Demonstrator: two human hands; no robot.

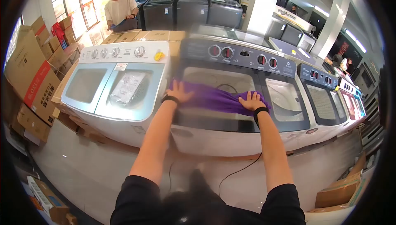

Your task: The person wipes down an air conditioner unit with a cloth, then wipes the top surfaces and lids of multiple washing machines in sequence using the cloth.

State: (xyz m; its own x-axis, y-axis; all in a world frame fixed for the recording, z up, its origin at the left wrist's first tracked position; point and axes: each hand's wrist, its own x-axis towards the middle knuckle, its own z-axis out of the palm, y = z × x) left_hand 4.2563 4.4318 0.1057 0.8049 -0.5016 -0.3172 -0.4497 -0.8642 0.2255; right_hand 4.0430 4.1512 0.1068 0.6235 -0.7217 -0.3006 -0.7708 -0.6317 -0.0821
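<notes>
Frame centre | left hand (pixel 180 93), right hand (pixel 252 100): fingers spread on purple cloth (pixel 220 97) | beneath: dark-lidded twin-tub washing machine (pixel 222 121)

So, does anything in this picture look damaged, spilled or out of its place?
Nothing looks clearly spilled or damaged. A dark cable trails loosely over the floor in front of the dark-topped washing machine, which looks untidy. The purple cloth there is under the left hand and right hand, so seems in use.

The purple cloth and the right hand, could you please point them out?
Purple cloth (pixel 219 98): head view, middle of the cloth.
Right hand (pixel 253 102): head view, back of the hand.
</notes>
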